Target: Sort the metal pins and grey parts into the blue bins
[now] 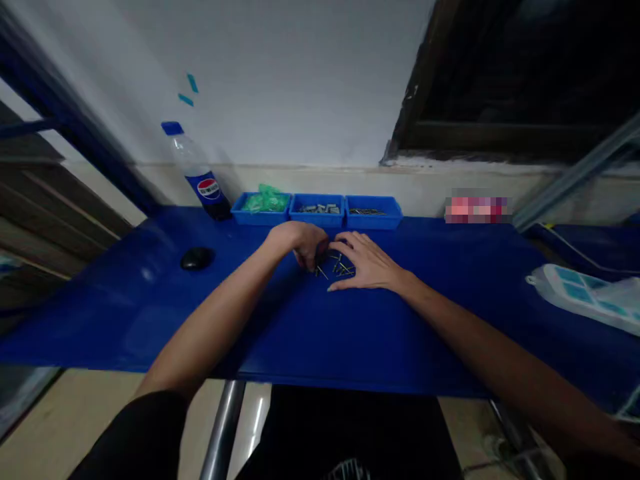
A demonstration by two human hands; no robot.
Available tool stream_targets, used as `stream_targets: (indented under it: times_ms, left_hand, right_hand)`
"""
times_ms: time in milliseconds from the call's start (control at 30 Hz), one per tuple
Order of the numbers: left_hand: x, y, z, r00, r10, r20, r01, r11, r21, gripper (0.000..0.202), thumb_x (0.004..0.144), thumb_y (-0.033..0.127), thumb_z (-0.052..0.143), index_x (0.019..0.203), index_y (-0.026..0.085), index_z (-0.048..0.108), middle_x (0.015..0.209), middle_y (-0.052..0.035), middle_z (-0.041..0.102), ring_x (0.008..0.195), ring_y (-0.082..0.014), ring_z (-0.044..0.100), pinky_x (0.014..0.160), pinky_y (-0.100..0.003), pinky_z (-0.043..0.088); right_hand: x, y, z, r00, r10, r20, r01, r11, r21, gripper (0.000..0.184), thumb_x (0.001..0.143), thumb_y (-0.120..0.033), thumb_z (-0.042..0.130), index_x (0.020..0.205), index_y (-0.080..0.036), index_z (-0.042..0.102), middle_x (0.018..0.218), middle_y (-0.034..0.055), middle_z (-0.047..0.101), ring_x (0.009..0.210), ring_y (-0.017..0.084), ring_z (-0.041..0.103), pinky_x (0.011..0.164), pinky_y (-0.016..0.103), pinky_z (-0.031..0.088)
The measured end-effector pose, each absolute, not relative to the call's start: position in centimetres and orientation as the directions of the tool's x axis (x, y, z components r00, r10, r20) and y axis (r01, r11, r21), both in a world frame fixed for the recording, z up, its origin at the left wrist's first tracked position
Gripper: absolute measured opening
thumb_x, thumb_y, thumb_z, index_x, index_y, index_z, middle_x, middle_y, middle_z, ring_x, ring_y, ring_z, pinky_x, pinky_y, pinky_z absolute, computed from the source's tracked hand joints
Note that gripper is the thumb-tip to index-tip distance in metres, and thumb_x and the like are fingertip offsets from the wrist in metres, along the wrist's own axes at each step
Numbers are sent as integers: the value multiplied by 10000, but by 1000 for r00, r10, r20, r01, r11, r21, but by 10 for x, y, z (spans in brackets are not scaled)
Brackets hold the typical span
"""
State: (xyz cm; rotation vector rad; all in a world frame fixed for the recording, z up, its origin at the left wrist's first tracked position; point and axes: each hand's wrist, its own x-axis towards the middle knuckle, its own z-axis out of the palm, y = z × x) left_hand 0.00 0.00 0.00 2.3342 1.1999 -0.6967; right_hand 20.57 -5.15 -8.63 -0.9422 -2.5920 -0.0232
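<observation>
Both my hands rest at the middle of the blue table (pixel 310 333). My left hand (pixel 300 241) is curled, its fingertips pinching a small dark part with thin metal pins. My right hand (pixel 367 263) lies flat with fingers spread over a small heap of thin metal pins (pixel 341 268) on the table, touching them. Just behind the hands stand three blue bins in a row: the left bin (pixel 260 217) holds green plastic bags, the middle bin (pixel 317 218) small grey parts, the right bin (pixel 374 217) dark thin parts.
A plastic cola bottle (pixel 196 170) with a blue cap leans at the back left. A black mouse-like object (pixel 197 258) lies left of my hands. A clear plastic bag with teal and white items (pixel 585 293) lies at the right edge. The wall is right behind the bins.
</observation>
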Motion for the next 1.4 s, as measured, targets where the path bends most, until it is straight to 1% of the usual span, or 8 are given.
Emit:
stream_targets:
  times_ms: [300,533,667,900,1067,1167,1267,1400]
  left_hand:
    - [12,5,-12,557,707,-436,829,-442,343,340,703,170,792,1036,103,778,895,-102,817,785,-228,756,695,-275,564]
    - [4,14,-13,585,731,-351,809,-496,314,370,636,158,812,1005,151,791,872,-44,824,753,-189,736,611,-211,484]
    - [2,14,-13,582,755,-301,809,-502,305,378,627,146,826,1004,148,804,848,-45,817,751,-203,728,629,-228,479]
    - [1,15,-12,580,772,-259,813,-525,252,397,646,168,827,1041,166,788,859,-34,821,764,-201,732,605,-224,445]
    - [-6,20,-11,616,764,-192,779,-555,291,437,681,105,699,1109,172,758,788,-10,803,740,-181,729,597,-215,437]
    - [-8,23,-12,679,731,-74,701,-615,361,446,741,88,621,1170,144,729,852,-36,807,769,-169,736,637,-215,459]
    - [-5,24,-15,720,693,52,620,-674,402,447,784,85,597,1214,134,707,924,-62,804,787,-155,735,681,-220,482]
    - [3,20,-19,732,660,166,508,-693,512,458,786,145,691,1243,138,671,923,-60,785,766,-145,732,687,-218,512]
  right_hand:
    - [195,-44,-84,-575,760,302,760,633,-148,833,792,-890,628,1251,-195,592,1206,149,645,979,340,698,779,438,538]
    - [197,-34,-87,-569,755,326,769,629,-114,734,837,-848,629,1210,-216,599,1182,118,678,875,291,711,673,359,430]
    - [198,-32,-88,-583,737,342,761,642,-88,762,842,-851,616,1267,-219,589,1204,115,689,853,285,713,648,349,394]
    - [202,-28,-90,-579,715,391,747,658,-97,792,814,-844,660,1310,-231,596,1225,123,686,896,310,714,672,368,440]
    - [206,-27,-91,-478,687,547,647,697,-309,554,885,-671,734,1206,-238,606,1160,109,683,1011,299,678,832,417,516]
    - [209,-22,-97,-329,718,614,514,681,-521,373,916,-525,746,1129,-251,607,1017,58,686,893,232,655,792,385,522]
    - [213,-14,-104,-178,820,543,335,570,-751,325,889,-478,762,1086,-259,625,871,12,692,748,190,636,687,349,496]
    - [219,-8,-108,-139,917,374,103,389,-915,416,806,-469,827,1134,-262,676,847,8,759,778,203,701,761,376,531]
